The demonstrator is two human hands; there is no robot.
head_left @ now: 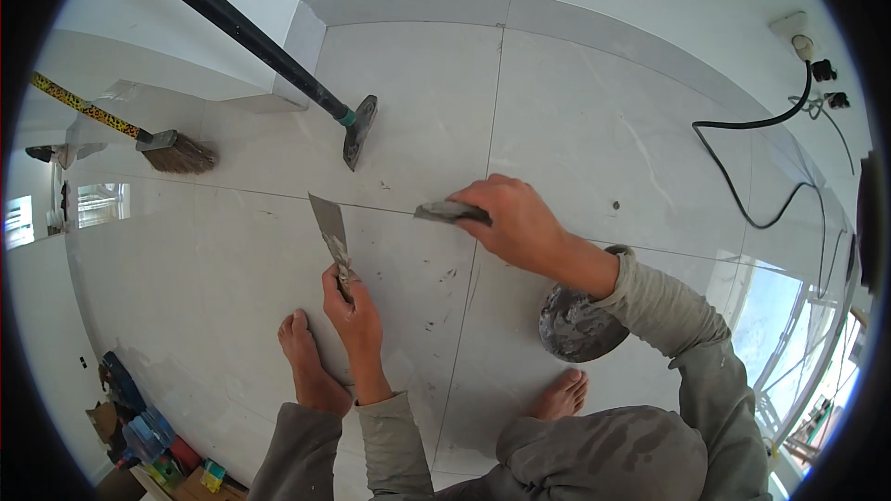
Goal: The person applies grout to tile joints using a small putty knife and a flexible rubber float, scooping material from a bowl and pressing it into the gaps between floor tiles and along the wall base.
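Right up close, a grey-trousered knee (603,455) fills the foreground, bare feet planted on the tiles, presumably a low crouch that brings both hands down to the floor (594,130). Here's the left grip (355,320), clamped on the handle of a putty knife (331,230), blade angled up and away, seemingly to clear the other tool. Across to the right grip (510,218): closed firmly on a grey flat-bladed tool (452,211), turned nearly sideways, tip beside the tile joint (385,209), perhaps so its edge sits near the seam; whether it touches the tile, I cannot tell. Under the right forearm sits a smeared round bowl (577,329), likely set there for a short reach. Dark flecks (450,274) dot the tile nearby. Farther out, a long-poled tool (360,133) and a broom (176,150) stand well apart from both arms, probably out of the way, while a black cable (715,158) loops off to the right.
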